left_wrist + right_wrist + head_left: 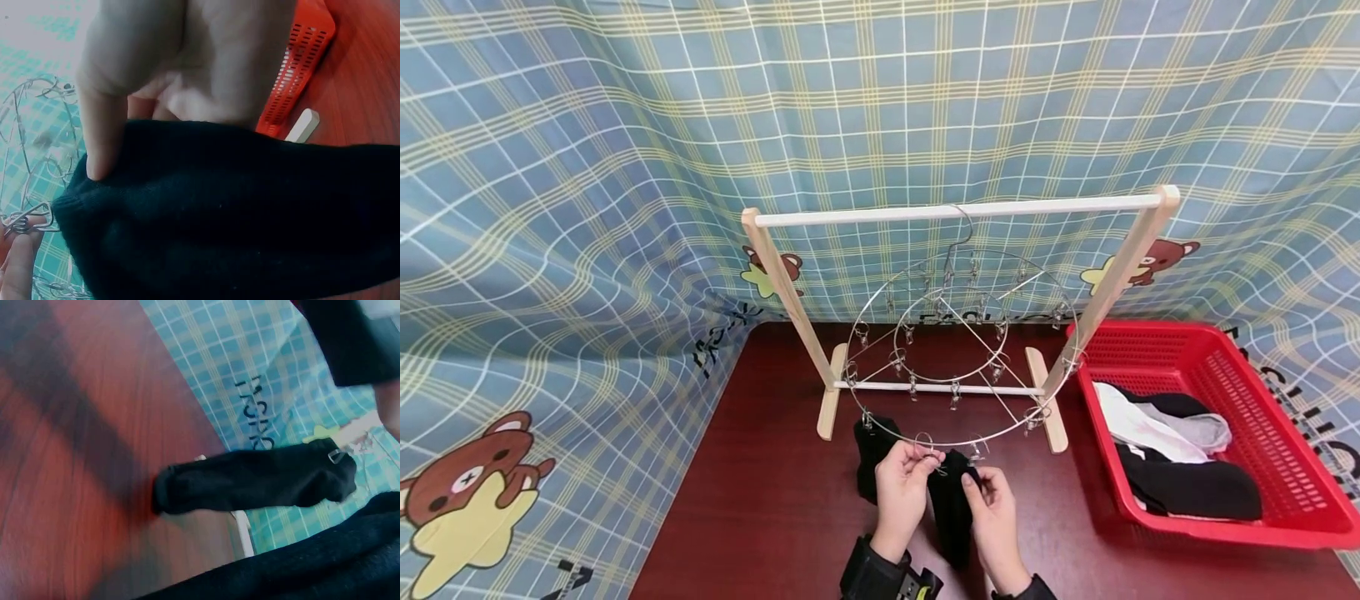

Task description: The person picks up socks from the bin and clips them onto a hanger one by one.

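Note:
A black sock (953, 517) hangs from my right hand (997, 512), whose thumb and fingers pinch its upper edge. My left hand (902, 487) pinches a metal clip (942, 471) of the round wire hanger (880, 287). In the left wrist view the clip (28, 219) meets the sock's cuff (72, 203); whether its jaws have the fabric cannot be told. A second black sock (872, 458) hangs to the left from another clip (337, 455), partly behind my left hand in the head view.
The hanger hooks over the white top bar (865, 217) of a wooden stand. Many spare clips dangle from its rings. To the right, a red basket (1213, 342) holds black, white and grey socks. A plaid cloth (895, 100) hangs behind the dark red table (737, 500).

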Available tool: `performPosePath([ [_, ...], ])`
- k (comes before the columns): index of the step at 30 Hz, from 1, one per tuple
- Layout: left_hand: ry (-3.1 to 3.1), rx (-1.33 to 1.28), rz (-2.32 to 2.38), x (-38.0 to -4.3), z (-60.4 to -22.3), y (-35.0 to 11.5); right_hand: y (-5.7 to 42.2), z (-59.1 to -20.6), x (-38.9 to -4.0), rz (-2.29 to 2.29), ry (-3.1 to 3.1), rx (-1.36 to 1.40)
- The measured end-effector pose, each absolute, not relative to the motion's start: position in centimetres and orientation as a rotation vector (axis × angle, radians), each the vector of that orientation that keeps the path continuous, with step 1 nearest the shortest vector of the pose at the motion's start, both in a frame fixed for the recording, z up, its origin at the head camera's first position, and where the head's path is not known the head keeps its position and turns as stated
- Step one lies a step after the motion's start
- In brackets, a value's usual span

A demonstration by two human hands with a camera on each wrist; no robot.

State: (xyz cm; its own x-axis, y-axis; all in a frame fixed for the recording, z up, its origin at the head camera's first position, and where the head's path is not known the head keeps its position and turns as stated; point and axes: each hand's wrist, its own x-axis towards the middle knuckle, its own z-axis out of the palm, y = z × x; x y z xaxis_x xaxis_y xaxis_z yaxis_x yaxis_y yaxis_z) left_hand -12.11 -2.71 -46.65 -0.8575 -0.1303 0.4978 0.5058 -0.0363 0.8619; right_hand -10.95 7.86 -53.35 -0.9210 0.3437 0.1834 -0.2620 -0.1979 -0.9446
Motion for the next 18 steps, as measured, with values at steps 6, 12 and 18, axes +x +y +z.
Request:
performPosePath([
  [6,-1.816,-0.366,-1.931,-12.0,-46.5,-2.7,7.2,-53.5,-10.9,2.187,-1.688,-0.093],
  [12,-1.802,-0.355,-1.925,-12.0,-46.5,-2.7,7.0,-53.2,-10.6,2.202,-1.654,-0.065],
  [18,-1.817,-0.349,-1.908,-11.9,-46.8,-2.6,6.5,-52.5,-10.5,2.182,-1.633,-0.023],
])
